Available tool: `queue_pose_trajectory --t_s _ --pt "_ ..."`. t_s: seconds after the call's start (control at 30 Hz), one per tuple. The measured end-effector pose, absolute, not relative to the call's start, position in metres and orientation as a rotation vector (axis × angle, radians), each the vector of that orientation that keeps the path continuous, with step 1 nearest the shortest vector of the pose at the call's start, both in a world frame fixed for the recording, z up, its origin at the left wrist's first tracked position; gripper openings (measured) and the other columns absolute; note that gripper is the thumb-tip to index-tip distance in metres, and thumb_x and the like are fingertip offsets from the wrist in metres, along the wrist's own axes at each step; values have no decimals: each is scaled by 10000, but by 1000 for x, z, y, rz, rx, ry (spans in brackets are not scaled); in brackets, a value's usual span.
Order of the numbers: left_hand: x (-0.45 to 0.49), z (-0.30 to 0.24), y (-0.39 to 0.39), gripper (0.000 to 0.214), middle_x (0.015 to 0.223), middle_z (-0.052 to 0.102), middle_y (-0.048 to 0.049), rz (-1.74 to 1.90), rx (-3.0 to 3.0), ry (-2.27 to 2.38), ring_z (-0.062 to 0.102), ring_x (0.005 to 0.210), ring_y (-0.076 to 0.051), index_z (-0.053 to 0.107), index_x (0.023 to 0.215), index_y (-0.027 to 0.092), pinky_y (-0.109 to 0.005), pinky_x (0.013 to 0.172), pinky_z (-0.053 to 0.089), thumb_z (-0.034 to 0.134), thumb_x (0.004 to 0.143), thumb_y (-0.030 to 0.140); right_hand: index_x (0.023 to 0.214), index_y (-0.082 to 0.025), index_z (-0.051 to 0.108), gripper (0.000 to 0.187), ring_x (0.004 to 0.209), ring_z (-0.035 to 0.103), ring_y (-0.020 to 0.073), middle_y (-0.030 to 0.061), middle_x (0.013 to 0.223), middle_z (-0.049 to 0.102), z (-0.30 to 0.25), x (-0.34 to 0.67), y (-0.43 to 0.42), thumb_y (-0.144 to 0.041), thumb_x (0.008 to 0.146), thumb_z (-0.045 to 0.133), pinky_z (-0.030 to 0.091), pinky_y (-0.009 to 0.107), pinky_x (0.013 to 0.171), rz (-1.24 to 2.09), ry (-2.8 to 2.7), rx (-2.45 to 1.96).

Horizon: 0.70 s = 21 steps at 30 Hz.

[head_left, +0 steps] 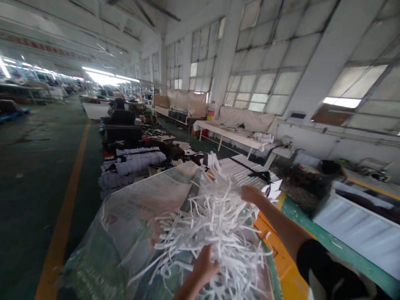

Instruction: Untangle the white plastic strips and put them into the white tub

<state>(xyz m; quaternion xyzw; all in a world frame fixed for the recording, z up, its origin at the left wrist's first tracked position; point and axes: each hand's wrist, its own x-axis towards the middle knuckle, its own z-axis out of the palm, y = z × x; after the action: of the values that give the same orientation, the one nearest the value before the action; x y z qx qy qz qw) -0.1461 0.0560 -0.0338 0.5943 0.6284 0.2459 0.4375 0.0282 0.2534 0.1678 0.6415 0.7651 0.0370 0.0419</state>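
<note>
A large tangled heap of thin white strips (218,216) lies over a clear plastic bag (125,216) with faint print and green patches. My left hand (205,263) reaches into the near side of the heap, its fingers curled around some strips. At the heap's far right edge, my right hand (251,194) is closed on a bunch of strips, with its fingertips buried among them. Loose strip ends hang out on all sides of the heap. Whatever lies beneath the strips is hidden.
Bundled white stacks (134,162) and dark piles stand beyond the bag. An orange-yellow surface (275,246) lies under my right arm. A white bin (359,225) stands at right, and a long cloth-covered table (231,133) by the windows. A yellow floor line (71,187) runs at left.
</note>
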Motion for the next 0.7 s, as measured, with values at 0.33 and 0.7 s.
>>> queue_pose_trajectory --t_s 0.33,0.7 --pt "-100 12 82 665 1194 592 -174 920 1435 1100 566 1078 -262 521 1188 74 -338 927 436 638 634 422 887 -84 675 273 791 621 215 115 809 688 320 59 236 -272 733 551 425 233 596 173 2496 2152" --pt "-78 33 100 726 1402 386 -202 1428 1603 1529 358 1301 -302 382 1324 91 -419 1057 312 604 684 351 587 -109 640 61 485 516 122 -12 455 550 234 64 169 -151 573 598 380 204 452 -596 2471 2225"
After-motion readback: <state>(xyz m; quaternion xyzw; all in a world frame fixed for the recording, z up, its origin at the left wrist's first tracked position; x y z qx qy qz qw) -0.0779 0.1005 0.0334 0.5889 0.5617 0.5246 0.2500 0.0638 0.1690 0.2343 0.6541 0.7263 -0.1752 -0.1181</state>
